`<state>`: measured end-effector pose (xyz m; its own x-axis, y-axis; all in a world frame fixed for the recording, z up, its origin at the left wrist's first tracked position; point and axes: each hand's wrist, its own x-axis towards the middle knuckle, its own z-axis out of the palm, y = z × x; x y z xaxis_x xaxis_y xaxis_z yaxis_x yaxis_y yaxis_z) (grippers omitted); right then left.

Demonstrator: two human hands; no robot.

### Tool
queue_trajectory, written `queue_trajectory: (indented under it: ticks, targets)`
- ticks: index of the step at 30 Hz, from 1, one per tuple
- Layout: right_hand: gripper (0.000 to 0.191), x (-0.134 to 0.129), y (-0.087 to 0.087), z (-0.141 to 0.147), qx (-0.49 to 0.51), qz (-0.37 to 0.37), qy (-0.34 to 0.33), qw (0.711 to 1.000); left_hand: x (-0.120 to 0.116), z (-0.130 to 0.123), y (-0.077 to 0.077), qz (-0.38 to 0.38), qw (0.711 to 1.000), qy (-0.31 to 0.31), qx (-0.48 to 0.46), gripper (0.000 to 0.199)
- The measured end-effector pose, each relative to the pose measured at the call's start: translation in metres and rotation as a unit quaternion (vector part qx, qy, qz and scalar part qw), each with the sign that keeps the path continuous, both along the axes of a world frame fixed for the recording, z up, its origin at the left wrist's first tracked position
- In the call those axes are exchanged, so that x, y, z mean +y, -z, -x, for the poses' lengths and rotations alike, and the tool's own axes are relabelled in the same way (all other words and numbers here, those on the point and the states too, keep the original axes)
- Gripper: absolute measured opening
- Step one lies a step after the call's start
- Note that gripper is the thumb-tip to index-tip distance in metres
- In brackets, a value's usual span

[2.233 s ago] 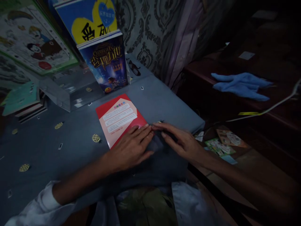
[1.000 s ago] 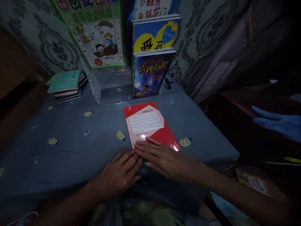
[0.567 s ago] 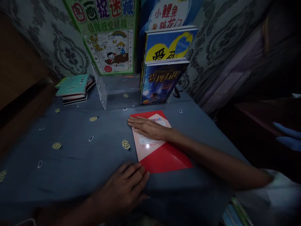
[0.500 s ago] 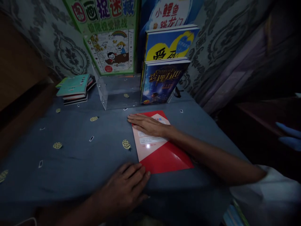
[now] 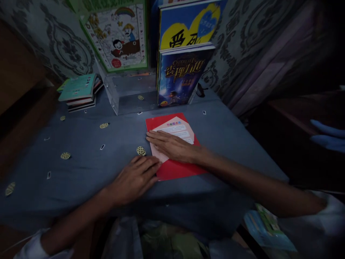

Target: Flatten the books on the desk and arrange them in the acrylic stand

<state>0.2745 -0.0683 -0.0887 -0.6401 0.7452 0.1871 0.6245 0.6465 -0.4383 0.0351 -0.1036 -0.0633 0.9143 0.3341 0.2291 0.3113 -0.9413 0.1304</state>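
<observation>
A red book [image 5: 172, 121] with a pale pink printed panel lies flat on the table near its front edge. Across its middle rests my right hand [image 5: 172, 146], open and palm down, fingers stretched toward the left. My left hand [image 5: 137, 176] is open too, laid low beside the book's lower left corner with its fingertips touching the edge. Behind the book stands a clear acrylic book stand [image 5: 134, 102]. On its right side are a dark blue book [image 5: 183, 77] and a blue and yellow book [image 5: 185, 27]; a green picture book [image 5: 118, 39] leans on its left.
A small stack of books [image 5: 79, 90] sits at the back left of the grey-blue tablecloth [image 5: 81, 169]. A patterned curtain [image 5: 64, 46] hangs behind. Blue fingers, perhaps of a glove [image 5: 329, 135], show at the right edge. More books [image 5: 269, 226] lie below the table at right.
My right hand has slid down the red book toward me, uncovering its printed title. My left hand has moved up along the book's left edge. The view has tilted downward.
</observation>
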Motion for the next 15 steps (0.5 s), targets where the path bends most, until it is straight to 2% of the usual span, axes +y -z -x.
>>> queue_trajectory:
  ticks: [7,11,15]
  targets:
    - [0.055,-0.056,0.011,-0.004,0.02,-0.037,0.057,0.997,0.044,-0.006,0.002,0.046,0.998,-0.038,-0.022,0.038]
    - [0.051,-0.077,0.004,-0.001,-0.001,-0.048,0.072,0.996,0.068,-0.012,0.005,0.033,0.998,-0.052,-0.022,0.037]
    - [0.045,-0.083,-0.006,-0.001,-0.022,-0.049,0.063,0.997,0.087,-0.023,0.006,0.01,0.996,-0.088,0.003,0.04]
